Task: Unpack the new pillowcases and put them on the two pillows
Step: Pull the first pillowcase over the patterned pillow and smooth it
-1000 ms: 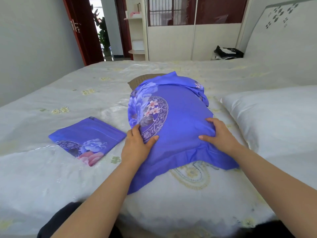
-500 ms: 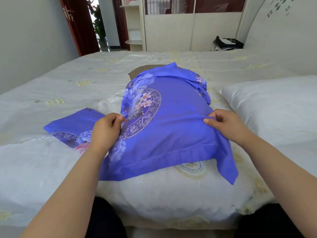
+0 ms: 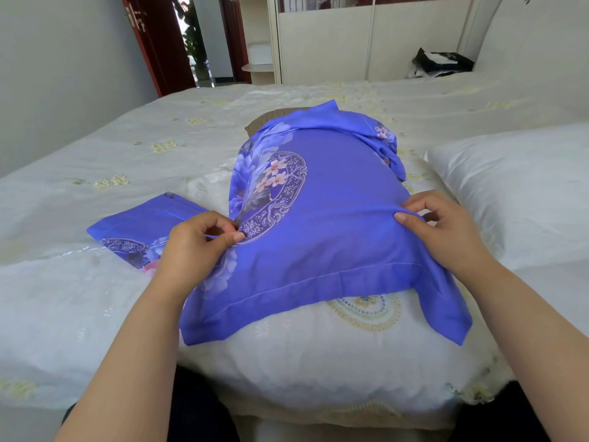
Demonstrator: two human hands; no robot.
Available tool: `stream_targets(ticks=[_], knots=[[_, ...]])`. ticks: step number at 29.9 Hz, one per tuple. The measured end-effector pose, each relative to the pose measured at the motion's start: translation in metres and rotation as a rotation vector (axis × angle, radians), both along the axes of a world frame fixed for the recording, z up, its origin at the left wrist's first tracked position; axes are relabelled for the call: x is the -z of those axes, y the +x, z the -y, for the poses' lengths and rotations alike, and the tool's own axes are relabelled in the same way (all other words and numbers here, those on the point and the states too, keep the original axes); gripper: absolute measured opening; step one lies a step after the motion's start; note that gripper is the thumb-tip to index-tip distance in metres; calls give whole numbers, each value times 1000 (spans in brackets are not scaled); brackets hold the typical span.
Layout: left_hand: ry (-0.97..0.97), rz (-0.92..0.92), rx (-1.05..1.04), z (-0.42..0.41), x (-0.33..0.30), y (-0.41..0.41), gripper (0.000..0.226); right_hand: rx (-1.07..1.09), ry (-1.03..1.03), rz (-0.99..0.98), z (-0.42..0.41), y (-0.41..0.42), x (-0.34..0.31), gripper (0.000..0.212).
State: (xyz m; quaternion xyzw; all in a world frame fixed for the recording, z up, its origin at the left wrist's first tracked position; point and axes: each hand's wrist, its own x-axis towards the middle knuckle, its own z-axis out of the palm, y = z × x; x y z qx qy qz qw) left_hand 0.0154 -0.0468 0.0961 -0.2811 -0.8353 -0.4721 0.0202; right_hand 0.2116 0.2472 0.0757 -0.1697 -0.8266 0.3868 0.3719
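A blue floral pillowcase (image 3: 331, 218) covers a pillow lying lengthwise on the bed in front of me; a brown corner of the pillow (image 3: 271, 118) sticks out at the far end. My left hand (image 3: 197, 247) pinches the pillowcase fabric at its left side. Over on the case's right side, my right hand (image 3: 439, 228) pinches the cloth. A second blue pillowcase (image 3: 140, 231), folded flat, lies on the bed to the left, partly behind my left hand. A bare white pillow (image 3: 522, 193) rests at the right.
The bed (image 3: 95, 298) carries a pale floral cover. A headboard (image 3: 535, 36) rises at the right, with a dark bag (image 3: 441, 62) beside it. Wardrobe doors (image 3: 350, 39) and an open red door (image 3: 153, 43) stand beyond the bed.
Both hands went from pressing flat on the covered pillow to pinching the fabric at its sides. The near hem of the case has spread out toward me.
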Motion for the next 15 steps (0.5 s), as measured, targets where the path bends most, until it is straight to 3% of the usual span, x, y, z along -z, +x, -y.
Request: stream_targets(ticks=[7,10,13,15], knots=[[-41,-132,-108,-3,-2,-1,15,19,-130,-47,4,-1,-5,12],[-46,-220,-114,-10,-4,1,12,40,-94,-20,0,-4,-6,14],[193,-40,-99,-18,-12,-5,13,86,-96,-26,-8,-11,-13,20],[149,8,-75,-19,-17,-12,16,73,-130,-15,-13,-16,-18,19]])
